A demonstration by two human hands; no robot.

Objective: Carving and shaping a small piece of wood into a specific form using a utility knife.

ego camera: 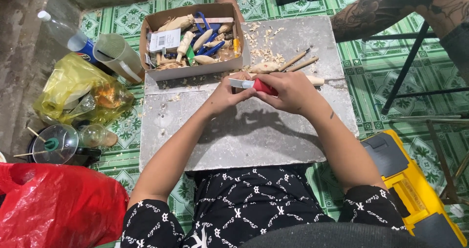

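- Two hands meet at centre frame, above the grey bench [254, 140]. The right hand [288, 93] has its fingers wrapped shut round a red-handled knife [258, 86], blade pointing toward the left of the frame — a grip that looks chosen for control of the edge.
- The left hand [225, 94] closes in beside the blade, fingers curled; whether it holds a workpiece I cannot tell, as the palm hides it.
- One cardboard box [193, 68] stands at the upper middle of the bench, within easy reach, loaded with carved wooden pieces and blue-handled tools — too jumbled to count.
- Two wooden-handled tools [299, 61] lie side by side just beyond the hands, right of the box, with a third pale piece [316, 80] partly behind the right hand.
- Wood shavings [264, 42] are scattered right of the box.
- One yellow toolbox [415, 184] sits at lower right; one red bag [53, 209] at lower left; one yellow bag [78, 89] at left.
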